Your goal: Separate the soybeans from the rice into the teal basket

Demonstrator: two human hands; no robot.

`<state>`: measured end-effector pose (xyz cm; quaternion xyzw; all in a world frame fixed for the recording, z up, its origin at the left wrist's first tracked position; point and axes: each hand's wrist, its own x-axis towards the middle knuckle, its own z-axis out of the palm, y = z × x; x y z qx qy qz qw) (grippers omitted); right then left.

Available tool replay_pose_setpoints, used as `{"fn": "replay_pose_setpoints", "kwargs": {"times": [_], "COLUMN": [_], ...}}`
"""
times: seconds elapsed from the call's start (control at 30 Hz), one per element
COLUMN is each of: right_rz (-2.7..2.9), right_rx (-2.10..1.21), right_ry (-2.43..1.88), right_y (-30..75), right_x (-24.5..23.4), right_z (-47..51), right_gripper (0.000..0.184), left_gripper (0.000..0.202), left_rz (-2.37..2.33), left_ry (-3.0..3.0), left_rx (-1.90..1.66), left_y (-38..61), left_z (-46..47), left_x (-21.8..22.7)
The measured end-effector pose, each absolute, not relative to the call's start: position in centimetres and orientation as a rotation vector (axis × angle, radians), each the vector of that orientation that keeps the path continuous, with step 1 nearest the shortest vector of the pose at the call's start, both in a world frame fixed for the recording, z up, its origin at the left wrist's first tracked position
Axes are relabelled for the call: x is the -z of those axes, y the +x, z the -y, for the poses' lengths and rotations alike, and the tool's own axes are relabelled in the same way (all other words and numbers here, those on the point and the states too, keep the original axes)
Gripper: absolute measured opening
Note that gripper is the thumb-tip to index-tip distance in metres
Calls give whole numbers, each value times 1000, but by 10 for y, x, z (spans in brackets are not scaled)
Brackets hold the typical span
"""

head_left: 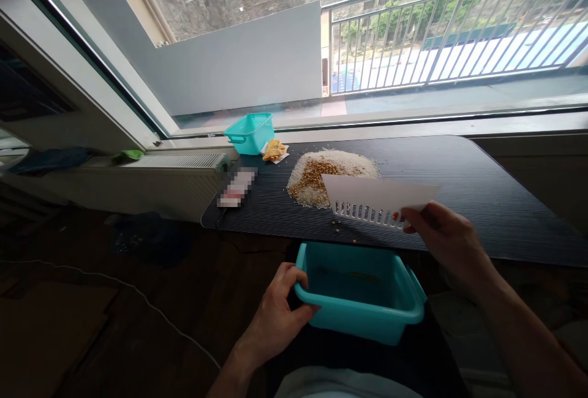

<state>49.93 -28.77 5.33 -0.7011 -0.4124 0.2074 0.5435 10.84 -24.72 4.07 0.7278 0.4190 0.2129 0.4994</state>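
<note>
Pinched between thumb and fingers of the right hand [448, 229], with no gap beyond its thickness, is one end of a white comb [372, 190], a flat sheet slotted along one edge. The left hand [281, 300] is closed around the left rim of a teal tub [362, 321], fingers over the edge, thumb along the near wall.

The comb is above the dark table [459, 162], its free end in front of a heap of white grains [358, 162] mixed with golden kernels [316, 171]; I cannot tell whether it touches them. The tub is below the table's near edge; its support is hidden and its inside too dark to read.

Held only at one end, the comb could bend or twist if its far end met the heap hard. A quick sweep might scatter grains, and the few loose kernels [337, 230] near the edge could roll off, past the tub if it shifted.

The comb's long axis runs left to right, roughly along the table's near edge. Its free end points left, its slots downward.
</note>
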Motion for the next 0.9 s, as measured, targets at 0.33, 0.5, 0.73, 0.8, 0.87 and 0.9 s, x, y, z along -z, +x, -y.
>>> {"fn": "replay_pose_setpoints", "kwargs": {"times": [0.33,0.5,0.73,0.8,0.87,0.9], "right_rz": [1101,1074,1045,991,919,888], "right_rx": [-614,-564,-583,-526,-462,-434], "right_ry": [-1644,-1648,-1657,-1669,-1685,-1693], "right_y": [494,501,506,510,516,520], "right_x": [-53,-44,-35,-33,-30,-28], "right_z": [296,305,322,328,333,335], "right_gripper": [57,55,66,69,65,62], "left_gripper": [17,18,19,19,20,20], "left_rz": [-1043,-1055,-1047,-1043,-1050,-1052], "left_ry": [1755,1752,1750,1749,1747,1745], "left_rx": [-563,-595,-602,-617,-628,-629], "left_y": [108,107,107,107,107,107], "left_z": [249,250,250,250,251,251], "left_x": [-38,-36,-30,-27,-26,-26]}}
